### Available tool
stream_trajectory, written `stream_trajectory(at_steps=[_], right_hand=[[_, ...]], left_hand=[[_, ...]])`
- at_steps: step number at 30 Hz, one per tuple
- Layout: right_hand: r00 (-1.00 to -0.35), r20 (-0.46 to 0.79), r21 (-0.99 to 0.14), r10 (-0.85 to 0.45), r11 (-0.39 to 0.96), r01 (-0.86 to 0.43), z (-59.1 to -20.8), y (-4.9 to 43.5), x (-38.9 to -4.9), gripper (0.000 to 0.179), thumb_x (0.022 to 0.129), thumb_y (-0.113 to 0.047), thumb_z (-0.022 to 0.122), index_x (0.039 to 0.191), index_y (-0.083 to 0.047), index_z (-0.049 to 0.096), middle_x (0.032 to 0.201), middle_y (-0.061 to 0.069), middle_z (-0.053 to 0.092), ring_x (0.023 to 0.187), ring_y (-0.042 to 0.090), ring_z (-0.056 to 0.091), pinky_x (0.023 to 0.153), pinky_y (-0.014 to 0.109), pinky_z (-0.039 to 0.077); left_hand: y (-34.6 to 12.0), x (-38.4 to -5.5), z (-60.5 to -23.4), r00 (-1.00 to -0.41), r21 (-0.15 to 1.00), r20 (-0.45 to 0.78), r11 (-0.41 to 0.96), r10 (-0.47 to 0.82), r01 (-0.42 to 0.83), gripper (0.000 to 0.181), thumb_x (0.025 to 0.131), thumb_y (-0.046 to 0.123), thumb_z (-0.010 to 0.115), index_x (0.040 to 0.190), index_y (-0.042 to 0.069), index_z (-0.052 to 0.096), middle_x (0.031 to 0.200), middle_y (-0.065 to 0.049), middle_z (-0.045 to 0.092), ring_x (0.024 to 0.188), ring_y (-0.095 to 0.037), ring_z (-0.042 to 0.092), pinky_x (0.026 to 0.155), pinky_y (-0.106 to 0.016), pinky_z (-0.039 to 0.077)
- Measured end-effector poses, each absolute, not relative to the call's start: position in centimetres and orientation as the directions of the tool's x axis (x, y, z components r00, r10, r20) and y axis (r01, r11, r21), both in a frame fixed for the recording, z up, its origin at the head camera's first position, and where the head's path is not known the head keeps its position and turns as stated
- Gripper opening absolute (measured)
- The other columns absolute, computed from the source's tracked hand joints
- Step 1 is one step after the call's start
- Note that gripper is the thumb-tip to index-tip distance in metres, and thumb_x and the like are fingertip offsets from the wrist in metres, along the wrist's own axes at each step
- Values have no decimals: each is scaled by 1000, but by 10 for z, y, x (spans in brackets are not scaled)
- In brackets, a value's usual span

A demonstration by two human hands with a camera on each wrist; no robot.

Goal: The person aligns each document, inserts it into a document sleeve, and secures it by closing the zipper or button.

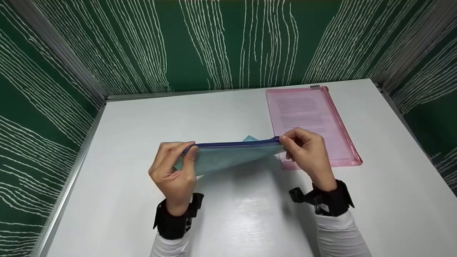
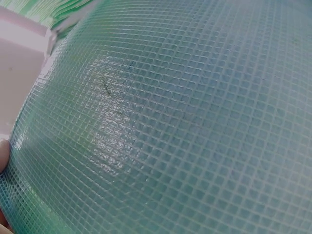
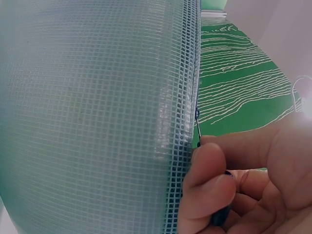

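Note:
A teal mesh zipper pouch (image 1: pixel 225 160) is held up over the table, its dark blue zipper (image 1: pixel 232 144) stretched between both hands. At the zipper's left end, my left hand (image 1: pixel 175 175) pinches the edge between thumb and fingers. My right hand (image 1: pixel 309 151) grips the right end, where the zipper slider is. In the right wrist view, the thin zipper pull (image 3: pixel 198 126) runs into the fingers. The mesh side (image 2: pixel 161 117) fills most of the left wrist view, with only a fingertip (image 2: pixel 4 155) at its left edge. Whatever the pouch contains cannot be made out.
A pink zipper pouch (image 1: pixel 342 125) with a printed sheet (image 1: pixel 300 114) inside lies at the back right of the white table (image 1: pixel 160 114). A small light-blue corner (image 1: pixel 250 138) shows behind the zipper. Green walls with white lines (image 1: pixel 232 43) stand around the table.

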State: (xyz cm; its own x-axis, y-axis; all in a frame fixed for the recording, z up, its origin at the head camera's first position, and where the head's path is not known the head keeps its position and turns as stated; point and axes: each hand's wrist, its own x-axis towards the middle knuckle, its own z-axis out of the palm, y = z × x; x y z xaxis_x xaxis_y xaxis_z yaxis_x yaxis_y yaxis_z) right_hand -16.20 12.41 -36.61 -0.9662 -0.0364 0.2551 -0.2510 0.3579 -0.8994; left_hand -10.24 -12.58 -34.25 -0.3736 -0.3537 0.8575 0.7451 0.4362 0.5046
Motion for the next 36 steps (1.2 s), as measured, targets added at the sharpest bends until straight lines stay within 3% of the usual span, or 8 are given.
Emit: stream_trajectory(at_steps=[11,19,26,36], right_hand=[[-966,257,-899,-26,361,-249,-368,127,-165,11,85,-4,63,77,3,64,59,16,53,44,18,50,41,21,38],[-969,248,-905,-5,355,-234,-395,142,-182,13,85,-13,65,79,-2,66,60,11,55,45,16,50,41,23,38],[-969,245,-904,-11,358,-233,-391,140,-180,12,85,-9,64,79,1,65,60,15,55,45,17,51,41,22,38],[-965,263,-906,-6,341,-249,-400,148,-186,19,85,-22,65,78,-5,64,59,8,54,45,15,50,39,24,37]], left_hand=[[-127,-102,-342,-361,504,857,447,-368,739,9,67,-14,70,75,-9,69,67,-17,59,65,-19,55,61,-25,43],[-128,-102,-340,-357,502,858,455,-369,736,9,67,-14,70,75,-9,69,67,-17,58,64,-18,55,61,-24,43],[-128,-102,-340,-352,498,860,458,-370,736,9,67,-15,70,74,-10,68,67,-17,58,64,-18,55,61,-24,43],[-130,-102,-339,-342,503,855,466,-389,728,10,66,-15,70,75,-9,69,66,-17,58,64,-19,55,61,-24,43]])
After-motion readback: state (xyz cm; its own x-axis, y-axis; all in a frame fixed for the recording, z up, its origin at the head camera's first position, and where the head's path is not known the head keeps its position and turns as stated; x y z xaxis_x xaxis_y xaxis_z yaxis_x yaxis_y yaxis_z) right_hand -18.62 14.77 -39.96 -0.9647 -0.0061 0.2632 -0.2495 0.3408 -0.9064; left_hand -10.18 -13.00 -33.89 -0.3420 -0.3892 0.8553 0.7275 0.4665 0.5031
